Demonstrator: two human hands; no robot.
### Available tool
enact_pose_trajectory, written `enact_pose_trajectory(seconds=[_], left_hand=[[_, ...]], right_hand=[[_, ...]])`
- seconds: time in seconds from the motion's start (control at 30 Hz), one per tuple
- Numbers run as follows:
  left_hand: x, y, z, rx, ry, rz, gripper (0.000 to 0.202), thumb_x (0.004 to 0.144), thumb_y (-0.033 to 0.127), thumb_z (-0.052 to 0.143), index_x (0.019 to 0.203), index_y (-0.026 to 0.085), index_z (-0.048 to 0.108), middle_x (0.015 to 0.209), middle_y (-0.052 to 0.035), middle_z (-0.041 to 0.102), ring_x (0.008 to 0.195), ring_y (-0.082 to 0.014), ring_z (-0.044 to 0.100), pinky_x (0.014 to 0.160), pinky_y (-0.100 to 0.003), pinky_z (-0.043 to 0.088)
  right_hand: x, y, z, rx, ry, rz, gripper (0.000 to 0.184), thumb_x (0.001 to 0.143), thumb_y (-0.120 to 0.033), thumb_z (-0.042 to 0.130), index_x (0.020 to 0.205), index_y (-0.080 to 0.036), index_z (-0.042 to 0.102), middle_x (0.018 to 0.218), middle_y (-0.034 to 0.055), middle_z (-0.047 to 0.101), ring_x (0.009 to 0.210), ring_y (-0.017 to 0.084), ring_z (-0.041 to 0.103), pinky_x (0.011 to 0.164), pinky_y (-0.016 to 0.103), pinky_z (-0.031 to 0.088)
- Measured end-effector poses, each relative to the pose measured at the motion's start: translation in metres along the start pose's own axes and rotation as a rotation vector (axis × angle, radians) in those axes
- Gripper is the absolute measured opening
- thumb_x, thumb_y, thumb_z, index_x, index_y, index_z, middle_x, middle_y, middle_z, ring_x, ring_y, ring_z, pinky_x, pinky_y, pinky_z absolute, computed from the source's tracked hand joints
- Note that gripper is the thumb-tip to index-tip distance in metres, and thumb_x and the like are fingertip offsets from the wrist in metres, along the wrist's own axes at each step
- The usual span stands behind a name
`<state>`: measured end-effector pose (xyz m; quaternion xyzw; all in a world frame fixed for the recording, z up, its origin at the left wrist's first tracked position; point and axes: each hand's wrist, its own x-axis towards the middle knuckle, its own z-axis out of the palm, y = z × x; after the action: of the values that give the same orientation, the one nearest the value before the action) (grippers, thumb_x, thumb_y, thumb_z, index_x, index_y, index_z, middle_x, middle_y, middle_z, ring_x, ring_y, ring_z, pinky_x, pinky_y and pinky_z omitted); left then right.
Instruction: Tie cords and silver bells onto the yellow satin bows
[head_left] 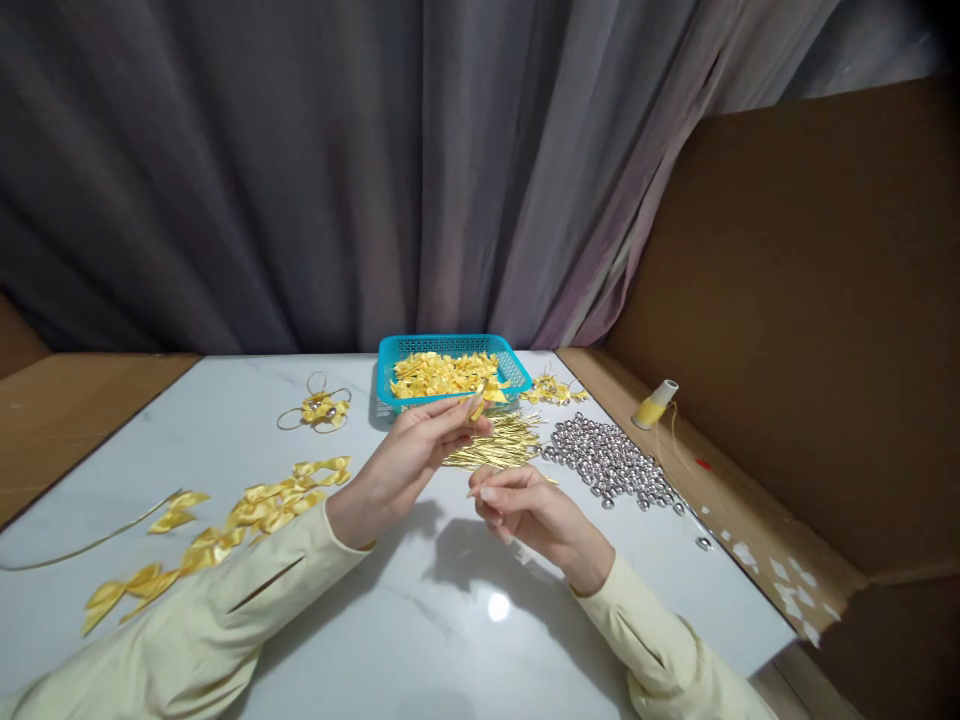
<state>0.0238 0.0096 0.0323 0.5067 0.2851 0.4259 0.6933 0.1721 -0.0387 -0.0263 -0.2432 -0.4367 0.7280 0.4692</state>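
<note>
My left hand pinches a yellow ribbon bow between thumb and fingertips, raised in front of the blue basket. Lower and to the right, my right hand is closed in a pinch; whatever lies in its fingers is too small to make out. Behind both hands lies a bundle of thin gold ties, partly covered by my left hand. Silver beads are heaped just right of it. More yellow bows lie in a row beside my left sleeve.
Yellow bows fill the basket. Gold loops with bows and beads lie at the back left, similar pieces at the back right. A thread spool rests on cardboard along the right edge. A gold cord lies far left.
</note>
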Motion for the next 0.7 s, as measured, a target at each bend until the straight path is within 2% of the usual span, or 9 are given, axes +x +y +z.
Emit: enact_pose_trajectory(seconds=[0.1, 0.17, 0.23, 0.37, 0.53, 0.7], left_hand=[[0.001, 0.000, 0.000, 0.070, 0.021, 0.046, 0.014, 0.078, 0.031, 0.065, 0.077, 0.017, 0.068, 0.069, 0.0021, 0.058, 0.070, -0.0111, 0.050, 0.070, -0.024, 0.037], [0.001, 0.001, 0.001, 0.164, 0.041, 0.092, 0.019, 0.079, 0.033, 0.064, 0.069, 0.016, 0.065, 0.066, 0.0031, 0.053, 0.068, -0.0110, 0.046, 0.067, -0.024, 0.035], [-0.001, 0.002, 0.002, 0.273, 0.037, 0.149, 0.026, 0.081, 0.035, 0.062, 0.062, 0.016, 0.060, 0.064, 0.0037, 0.050, 0.067, -0.0111, 0.044, 0.066, -0.025, 0.033], [-0.006, 0.004, 0.005, 0.432, -0.008, 0.220, 0.028, 0.082, 0.034, 0.059, 0.061, 0.016, 0.058, 0.064, 0.0031, 0.052, 0.068, -0.0121, 0.046, 0.068, -0.026, 0.034], [-0.011, 0.007, 0.009, 0.498, -0.035, 0.214, 0.026, 0.082, 0.034, 0.060, 0.063, 0.017, 0.061, 0.067, 0.0021, 0.057, 0.069, -0.0126, 0.050, 0.068, -0.026, 0.037], [-0.012, 0.011, 0.011, 0.538, -0.015, 0.213, 0.022, 0.081, 0.032, 0.061, 0.064, 0.018, 0.065, 0.068, 0.0024, 0.060, 0.069, -0.0116, 0.052, 0.067, -0.024, 0.038]], right_hand=[[-0.003, -0.008, 0.004, -0.079, 0.110, -0.162, 0.004, 0.070, -0.018, 0.071, 0.067, -0.019, 0.073, 0.089, 0.0022, 0.057, 0.060, 0.005, 0.049, 0.048, 0.017, 0.041], [-0.005, -0.014, 0.006, -0.114, 0.191, -0.273, 0.006, 0.070, -0.018, 0.071, 0.065, -0.020, 0.073, 0.089, 0.0037, 0.060, 0.065, 0.008, 0.051, 0.049, 0.018, 0.041], [-0.007, -0.019, 0.006, -0.136, 0.239, -0.344, 0.005, 0.071, -0.020, 0.070, 0.068, -0.019, 0.073, 0.081, 0.0047, 0.064, 0.063, 0.009, 0.052, 0.048, 0.019, 0.040], [-0.010, -0.025, 0.004, -0.159, 0.270, -0.351, 0.008, 0.074, -0.024, 0.069, 0.072, -0.018, 0.072, 0.065, 0.0030, 0.067, 0.050, 0.008, 0.050, 0.045, 0.021, 0.041], [-0.012, -0.028, 0.000, -0.228, 0.320, -0.426, 0.008, 0.074, -0.021, 0.069, 0.080, -0.017, 0.065, 0.063, 0.0011, 0.068, 0.045, 0.009, 0.056, 0.044, 0.021, 0.044], [-0.016, -0.032, 0.002, -0.384, 0.342, -0.477, 0.005, 0.075, -0.019, 0.069, 0.073, -0.015, 0.065, 0.061, 0.0027, 0.068, 0.046, 0.011, 0.060, 0.046, 0.024, 0.047]])
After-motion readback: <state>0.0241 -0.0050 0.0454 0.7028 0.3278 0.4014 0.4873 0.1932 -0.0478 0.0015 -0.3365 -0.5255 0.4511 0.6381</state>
